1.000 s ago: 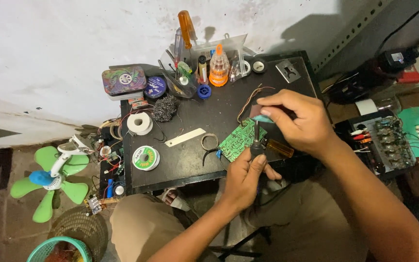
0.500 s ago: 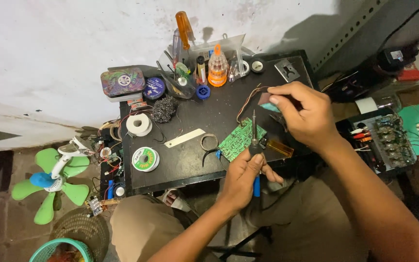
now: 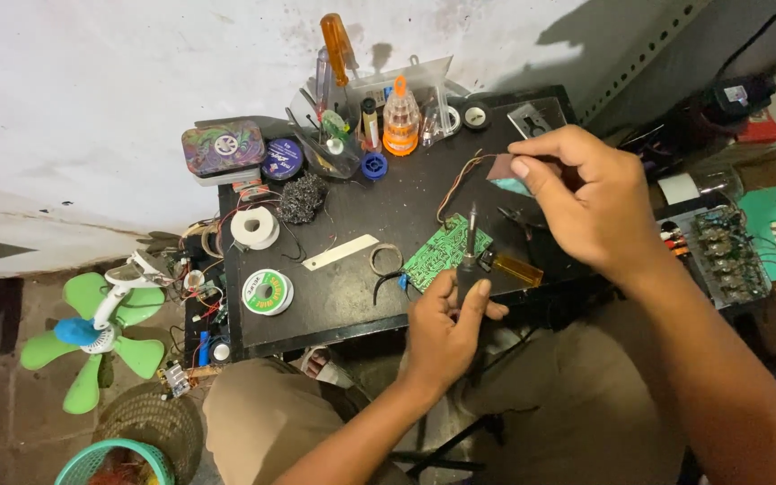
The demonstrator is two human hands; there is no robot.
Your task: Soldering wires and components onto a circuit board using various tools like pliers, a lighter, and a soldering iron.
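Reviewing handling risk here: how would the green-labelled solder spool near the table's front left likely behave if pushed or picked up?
The solder spool lies flat on its flange on the black table, so a push would probably slide it, not roll it. Set on edge, its round shape would likely roll. Wound metal wire suggests it is heavy for its size.

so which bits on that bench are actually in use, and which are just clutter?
In use:
left hand gripping soldering iron
green circuit board
right hand pinching a small dark piece

Lying about:
solder spool
white tape roll
orange-handled screwdriver
green fan
patterned tin
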